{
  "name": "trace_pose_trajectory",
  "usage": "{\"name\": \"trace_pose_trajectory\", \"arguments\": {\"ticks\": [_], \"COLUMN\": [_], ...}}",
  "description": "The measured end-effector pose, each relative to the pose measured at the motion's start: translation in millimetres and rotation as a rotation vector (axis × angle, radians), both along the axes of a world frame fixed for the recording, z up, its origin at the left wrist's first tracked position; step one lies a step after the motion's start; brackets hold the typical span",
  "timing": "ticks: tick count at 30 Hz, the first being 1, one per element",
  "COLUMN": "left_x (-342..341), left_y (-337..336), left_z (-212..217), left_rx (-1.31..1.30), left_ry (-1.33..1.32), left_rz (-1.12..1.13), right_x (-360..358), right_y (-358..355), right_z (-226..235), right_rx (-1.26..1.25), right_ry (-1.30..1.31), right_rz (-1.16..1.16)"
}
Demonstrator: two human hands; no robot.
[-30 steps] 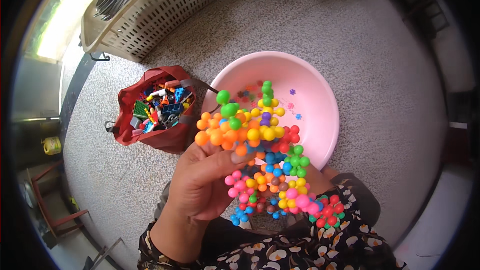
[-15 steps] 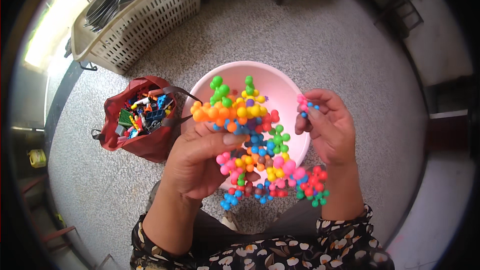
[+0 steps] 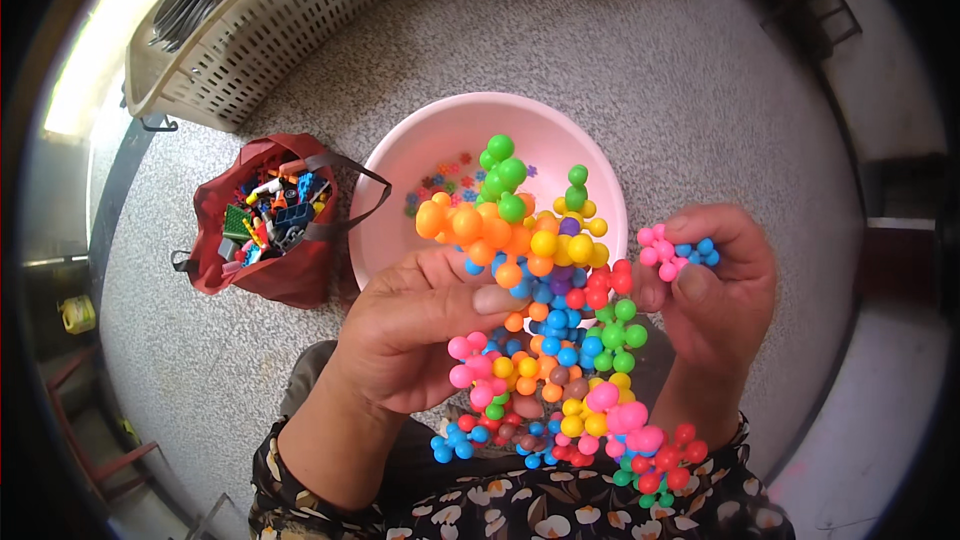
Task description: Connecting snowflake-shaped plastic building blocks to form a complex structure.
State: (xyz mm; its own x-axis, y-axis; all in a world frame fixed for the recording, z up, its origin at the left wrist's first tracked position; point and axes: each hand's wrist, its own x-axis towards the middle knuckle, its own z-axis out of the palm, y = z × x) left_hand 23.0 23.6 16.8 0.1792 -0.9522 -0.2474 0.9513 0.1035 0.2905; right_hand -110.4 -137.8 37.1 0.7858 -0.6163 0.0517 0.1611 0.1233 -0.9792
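Observation:
My left hand (image 3: 420,335) is closed round a large, many-coloured cluster of knobbly plastic building pieces (image 3: 560,325), its thumb pressed against the blue and orange part. The cluster hangs in front of me, over the near side of a pink basin (image 3: 610,190). Off to its right, my right hand (image 3: 715,300) pinches a small pair of joined building pieces (image 3: 662,252), one pink and one blue, between thumb and fingers. A gap separates this pair from the big cluster. Loose small pieces (image 3: 455,180) in several colours lie on the basin's bottom.
Left of the basin stands a red fabric bag (image 3: 285,275) full of mixed toy bricks, its dark strap (image 3: 372,210) reaching to the basin's rim. A pale slotted plastic basket (image 3: 270,35) holding dark items is at the far left. Speckled flooring (image 3: 700,90) surrounds everything.
Both hands have come up closer, and the cluster has shifted right and looks larger. My right hand has moved right and down, and its pink and blue pieces have turned into clearer view.

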Motion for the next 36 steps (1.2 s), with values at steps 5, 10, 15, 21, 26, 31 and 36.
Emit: {"name": "trace_pose_trajectory", "arguments": {"ticks": [5, 10, 15, 21, 26, 31, 36], "left_x": [-4.4, -6.8, -8.4, -9.4, -13.2, -20.2, -12.7], "left_y": [-2.6, -5.1, -6.2, -4.0, -0.8, 6.8, 13.9], "left_z": [0.6, 0.7, -2.1, -10.4, -13.4, -36.6, -54.1], "left_rx": [-0.016, -0.076, 0.062, 0.066, 0.108, 0.004, -0.272], "left_ry": [0.017, 0.015, -0.013, 0.053, 0.019, 0.138, 0.166], "left_rz": [-0.052, -0.096, -0.034, -0.019, 0.003, 0.148, 0.028], "right_x": [-5.0, -8.8, -8.7, -9.6, -10.7, -11.6, -11.4], "right_y": [0.1, -1.8, -3.8, -4.4, -4.1, -2.8, -2.6], "right_z": [-3.5, -5.3, -6.5, -4.6, -6.5, -6.9, -5.1], "right_rx": [-0.011, -0.019, -0.01, -0.002, 0.017, 0.053, 0.058], "right_ry": [-0.014, -0.024, -0.027, 0.003, 0.004, -0.016, -0.022], "right_rz": [0.014, -0.005, 0.037, 0.088, 0.105, 0.121, 0.16]}}
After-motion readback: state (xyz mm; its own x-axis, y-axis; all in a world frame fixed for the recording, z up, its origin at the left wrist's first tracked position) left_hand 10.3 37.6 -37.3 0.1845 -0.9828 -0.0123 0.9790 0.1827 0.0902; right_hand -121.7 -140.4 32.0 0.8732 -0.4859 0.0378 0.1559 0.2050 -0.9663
